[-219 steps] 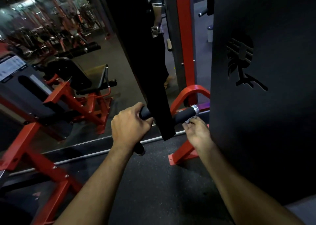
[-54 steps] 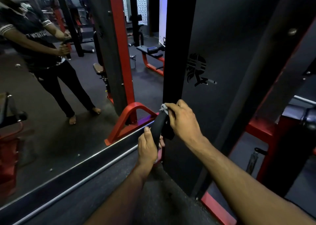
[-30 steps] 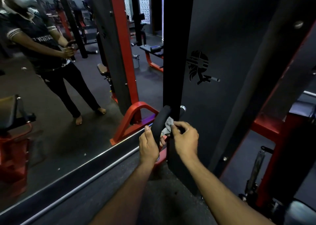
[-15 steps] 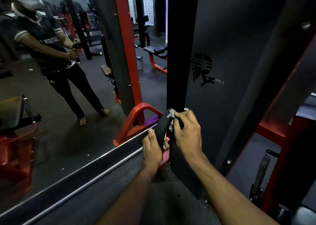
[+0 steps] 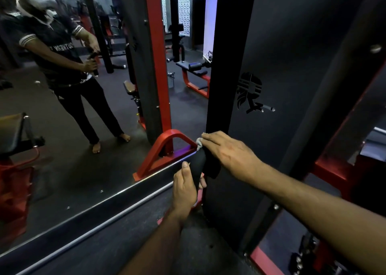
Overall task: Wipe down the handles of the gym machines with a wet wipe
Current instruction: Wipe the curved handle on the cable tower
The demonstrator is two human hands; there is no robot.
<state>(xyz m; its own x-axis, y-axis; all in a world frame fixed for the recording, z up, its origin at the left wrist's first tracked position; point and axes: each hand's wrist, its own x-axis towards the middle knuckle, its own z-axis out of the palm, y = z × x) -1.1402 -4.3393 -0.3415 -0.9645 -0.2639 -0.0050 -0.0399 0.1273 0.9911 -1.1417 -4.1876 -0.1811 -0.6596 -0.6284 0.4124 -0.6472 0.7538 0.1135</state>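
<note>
A matt black handle (image 5: 198,166), which looks like foam or rubber, is gripped at its lower end by the left hand (image 5: 186,188). The right hand (image 5: 227,153) presses a pale, crumpled wet wipe (image 5: 199,144), soft like thin cloth, onto the handle's top. Behind stands a matt black metal machine panel (image 5: 292,65) with a cut-out logo and small shiny bolt heads. A wall mirror (image 5: 73,139) is glossy, edged below by a bright metal strip. Reflected in it is a glossy red painted metal frame (image 5: 158,45). The floor (image 5: 125,247) is dark, matt and slightly rough, like rubber.
</note>
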